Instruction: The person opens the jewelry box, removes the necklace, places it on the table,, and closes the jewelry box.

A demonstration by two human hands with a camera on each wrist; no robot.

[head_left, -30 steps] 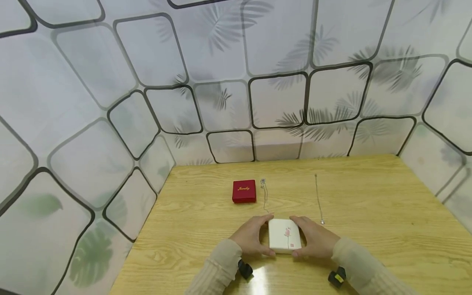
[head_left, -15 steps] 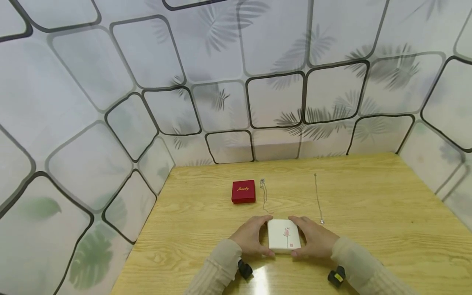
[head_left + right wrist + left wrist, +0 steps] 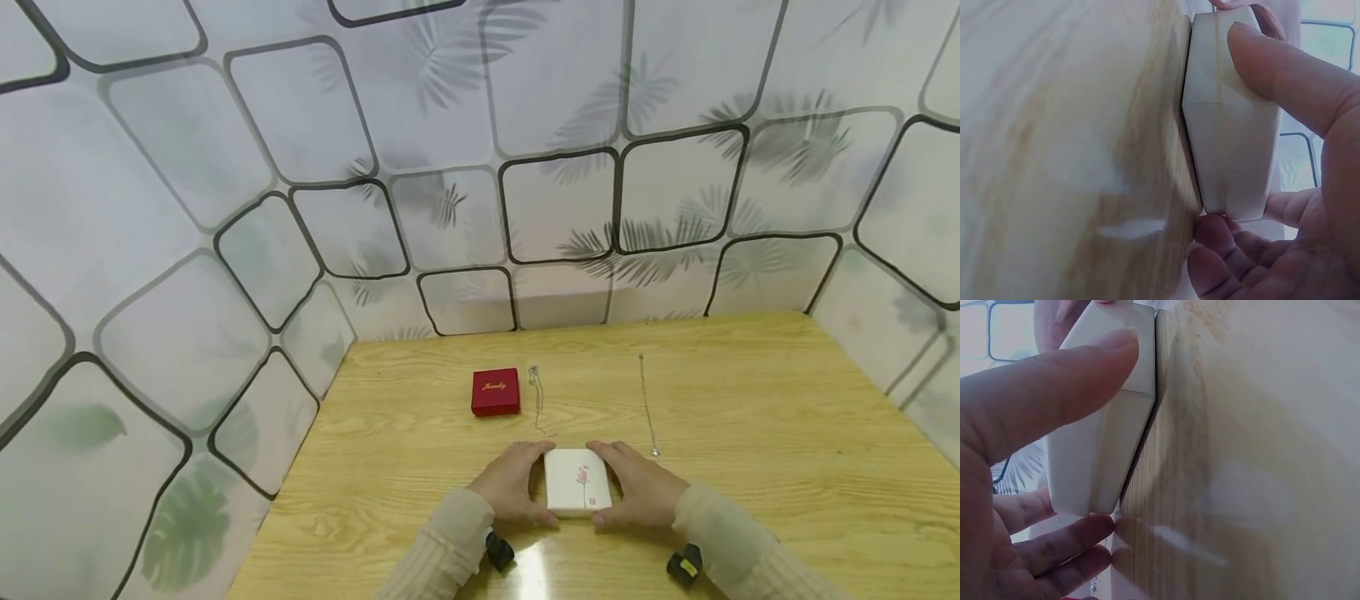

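Note:
A closed white jewelry box (image 3: 570, 478) with a pink flower printed on its lid lies flat on the table in the head view. My left hand (image 3: 512, 486) holds its left side, thumb at the near edge and fingertips at the far edge. On the opposite side my right hand (image 3: 641, 487) grips it the same way. A seam between lid and base shows along the side of the white box (image 3: 1079, 469) in the left wrist view. In the right wrist view the right thumb (image 3: 1272, 65) presses the near face.
A red jewelry box (image 3: 495, 392) with gold lettering sits farther back on the wooden table (image 3: 750, 400). To its right lies a bunched silver necklace (image 3: 537, 396). A second thin silver chain (image 3: 648, 408) is stretched out beyond the right hand. A patterned curtain (image 3: 562, 200) surrounds the table.
Both hands keep their hold on the white box, which stays in place. Only a slight shift of the head view is visible.

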